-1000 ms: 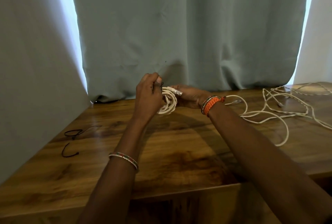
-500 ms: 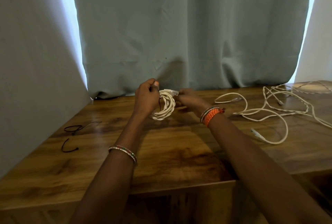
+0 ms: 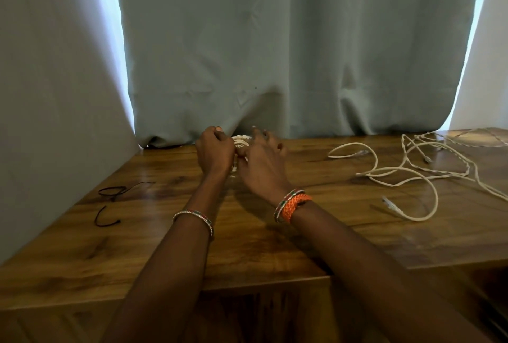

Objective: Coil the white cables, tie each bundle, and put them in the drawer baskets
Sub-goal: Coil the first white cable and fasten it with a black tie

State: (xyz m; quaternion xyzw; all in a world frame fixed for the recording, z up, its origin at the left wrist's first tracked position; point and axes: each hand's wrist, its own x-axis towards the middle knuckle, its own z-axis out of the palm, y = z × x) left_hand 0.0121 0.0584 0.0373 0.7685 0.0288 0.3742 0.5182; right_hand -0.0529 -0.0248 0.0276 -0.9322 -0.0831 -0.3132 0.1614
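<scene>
A coiled white cable bundle [image 3: 239, 142] sits between my two hands near the back of the wooden table [image 3: 247, 246], mostly hidden by them. My left hand [image 3: 214, 151] is closed on its left side. My right hand [image 3: 262, 161] covers its right side with fingers partly spread; whether it grips the coil I cannot tell. Loose white cables [image 3: 412, 175] lie tangled on the right of the table, one connector end [image 3: 389, 203] pointing toward me.
Thin black ties [image 3: 112, 194] lie on the left part of the table near the grey wall [image 3: 55, 122]. A blue-grey curtain [image 3: 275, 48] hangs right behind the table's back edge. The table's front edge runs below my forearms.
Both hands have sunk lower and closer together over the coil. My right hand has turned its back to the camera and now hides most of the bundle.
</scene>
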